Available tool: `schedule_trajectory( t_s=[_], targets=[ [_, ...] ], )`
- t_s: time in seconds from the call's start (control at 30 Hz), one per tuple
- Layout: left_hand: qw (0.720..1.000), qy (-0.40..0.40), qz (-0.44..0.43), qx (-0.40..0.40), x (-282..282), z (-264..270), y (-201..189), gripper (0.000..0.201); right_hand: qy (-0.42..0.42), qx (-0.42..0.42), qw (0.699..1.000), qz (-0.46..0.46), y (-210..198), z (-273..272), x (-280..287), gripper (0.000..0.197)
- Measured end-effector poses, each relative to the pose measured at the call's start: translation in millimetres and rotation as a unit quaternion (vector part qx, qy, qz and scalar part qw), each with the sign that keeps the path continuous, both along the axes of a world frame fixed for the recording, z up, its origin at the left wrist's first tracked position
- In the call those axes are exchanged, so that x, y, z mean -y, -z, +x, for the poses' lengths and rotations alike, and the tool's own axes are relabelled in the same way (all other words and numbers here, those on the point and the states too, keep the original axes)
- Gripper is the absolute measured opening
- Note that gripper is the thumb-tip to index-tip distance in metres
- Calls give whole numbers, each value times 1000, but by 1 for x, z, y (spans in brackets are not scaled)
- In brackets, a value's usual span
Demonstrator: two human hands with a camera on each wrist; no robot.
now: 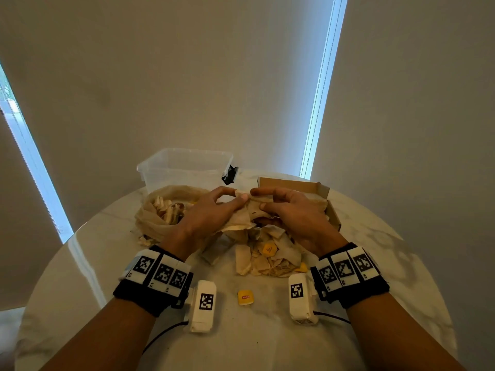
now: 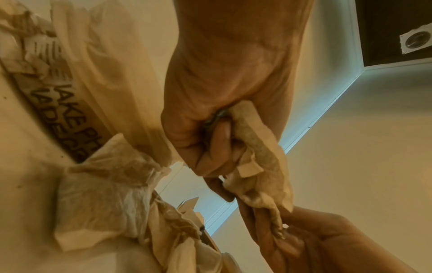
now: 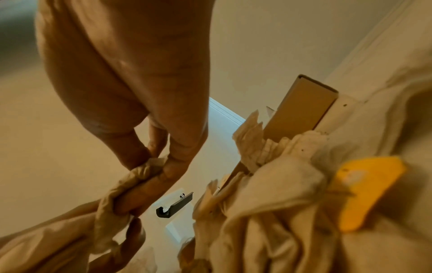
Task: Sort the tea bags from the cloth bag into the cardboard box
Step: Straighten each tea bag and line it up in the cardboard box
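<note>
A: Where does the tea bag sit just now?

B: Pinched between both hands, held over the loose heap of tea bags and just left of the cardboard box. The left hand grips one end of it between thumb and curled fingers; the right hand pinches the other end. They look to be pulling it free or straightening it.

A: And the cloth bag?

B: The cloth bag lies open well left of the box, with more tea bags plainly inside it. The heap sits near the box, toward the person, with yellow tags among it, and one loose tag lies nearer the person.

A: So how far along is the sorting?

B: Likely early or midway. The box's inside is mostly hidden behind the right hand, so what it holds cannot be told. The bag and the heap both remain to be cleared.

A: Anything else on the surface?

B: A clear plastic tub stands beyond the cloth bag, left of the box.
</note>
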State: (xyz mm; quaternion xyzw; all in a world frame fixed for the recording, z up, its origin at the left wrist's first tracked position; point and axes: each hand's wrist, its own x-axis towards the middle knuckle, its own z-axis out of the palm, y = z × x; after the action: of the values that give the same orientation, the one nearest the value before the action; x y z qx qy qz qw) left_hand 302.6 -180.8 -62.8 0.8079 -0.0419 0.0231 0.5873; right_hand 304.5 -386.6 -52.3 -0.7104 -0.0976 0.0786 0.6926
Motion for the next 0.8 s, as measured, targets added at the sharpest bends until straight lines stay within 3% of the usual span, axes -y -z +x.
schedule_trajectory(
  t_s=[0.07,0.17,0.4,0.57,0.8],
  targets=[
    [998,15,62,-22,1,1,0,42,13,-18,1000,15,1,2,1,32],
    [996,26,77,-28,1,2,0,36,27,-43,998,30,2,5,3,30],
    [998,33,14,-51,-2,7,3,41,-32,-126,984,124,3,2,3,40],
    [996,30,-41,-78,-4,11,5,23,-48,-170,970,167,2,2,10,44],
    [995,46,-48,-71,-3,12,8,25,-57,-157,977,128,-5,1,15,52]
  ],
)
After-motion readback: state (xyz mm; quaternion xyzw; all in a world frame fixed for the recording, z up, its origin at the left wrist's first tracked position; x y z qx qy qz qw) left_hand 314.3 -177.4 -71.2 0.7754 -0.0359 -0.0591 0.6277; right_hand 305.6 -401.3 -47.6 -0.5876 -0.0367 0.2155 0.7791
